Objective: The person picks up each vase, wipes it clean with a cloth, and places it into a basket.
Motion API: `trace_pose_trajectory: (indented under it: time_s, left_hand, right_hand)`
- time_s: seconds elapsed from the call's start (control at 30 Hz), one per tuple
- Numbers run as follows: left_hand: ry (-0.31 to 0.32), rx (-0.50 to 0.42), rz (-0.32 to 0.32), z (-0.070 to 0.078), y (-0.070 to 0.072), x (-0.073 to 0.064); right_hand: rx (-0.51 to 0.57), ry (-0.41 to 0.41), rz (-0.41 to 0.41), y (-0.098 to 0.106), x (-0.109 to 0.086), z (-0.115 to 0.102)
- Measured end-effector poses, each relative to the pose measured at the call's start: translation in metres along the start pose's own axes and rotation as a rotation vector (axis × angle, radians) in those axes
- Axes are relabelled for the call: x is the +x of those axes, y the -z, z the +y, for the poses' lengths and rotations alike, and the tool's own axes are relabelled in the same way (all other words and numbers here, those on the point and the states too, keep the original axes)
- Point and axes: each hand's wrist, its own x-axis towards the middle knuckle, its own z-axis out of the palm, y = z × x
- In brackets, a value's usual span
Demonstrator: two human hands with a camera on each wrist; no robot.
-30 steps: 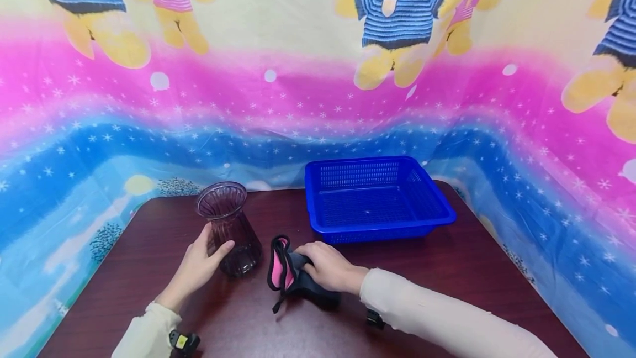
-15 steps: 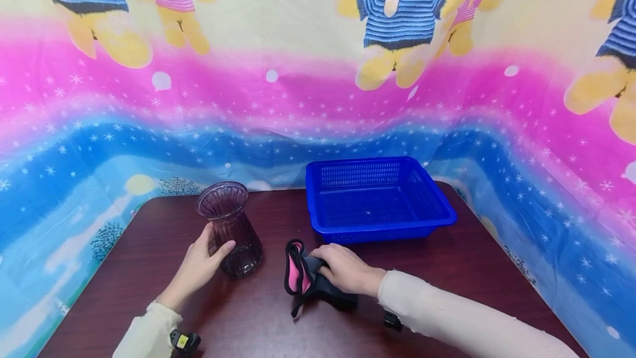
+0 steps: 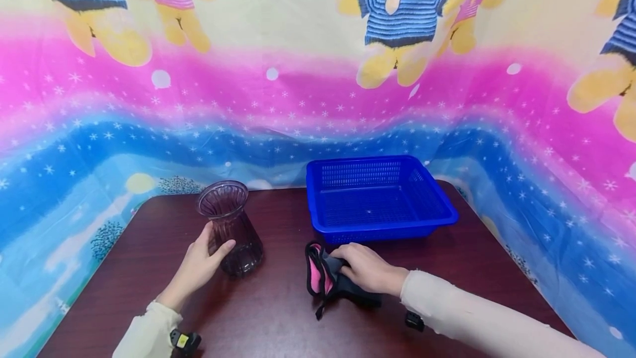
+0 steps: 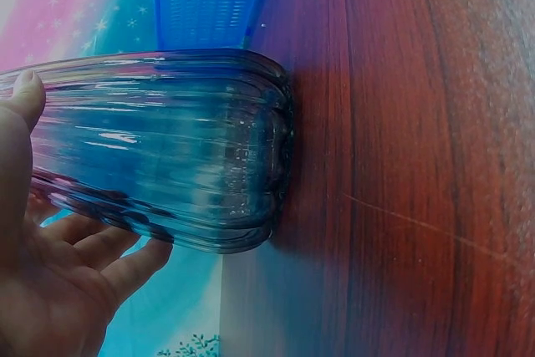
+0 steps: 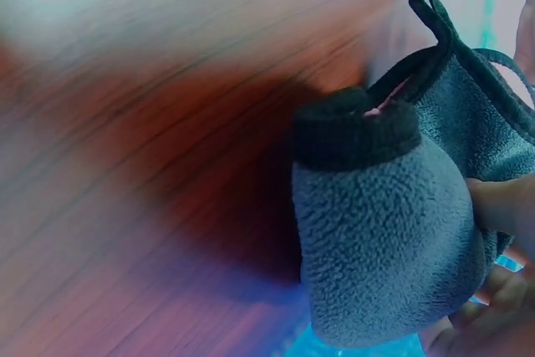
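A clear purple-tinted glass vase [image 3: 240, 239], ribbed with a flared rim, stands upright on the table at left. My left hand [image 3: 199, 265] holds it from the left, thumb on the near side and fingers on the far side, as the left wrist view also shows. My right hand [image 3: 369, 269] grips a folded fleecy cloth [image 5: 384, 232], dark grey outside and pink inside, with black edging and a hanging loop. The cloth is bunched in front of the blue basket, its loop pointing down and left. Part of the cloth hides behind the right fingers.
A blue plastic basket [image 3: 382, 231] with slotted walls sits at the back right of the dark red wooden table [image 3: 268, 314]. A printed curtain [image 3: 298, 104] with bears and snowflakes surrounds the table's back and sides.
My right hand has moved to the right with the cloth, away from the vase. The left hand and the vase have stayed in place.
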Motion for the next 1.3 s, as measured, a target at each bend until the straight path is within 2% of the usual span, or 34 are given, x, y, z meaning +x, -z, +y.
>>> trace_pose_trajectory:
  time_s: [0.37,0.9,1.3]
  left_hand:
    - [0.01,0.002,-0.009,0.0,0.0,0.0]
    - [0.003,-0.003,-0.004,-0.002,-0.001,0.0]
    - [0.007,-0.007,-0.006,-0.002,-0.001,0.0]
  right_hand:
    - [-0.047,-0.023,-0.005,0.013,-0.023,0.021]
    - [-0.06,-0.012,-0.103,0.035,-0.042,0.047]
    - [-0.012,-0.062,-0.144,0.036,-0.049,0.059]
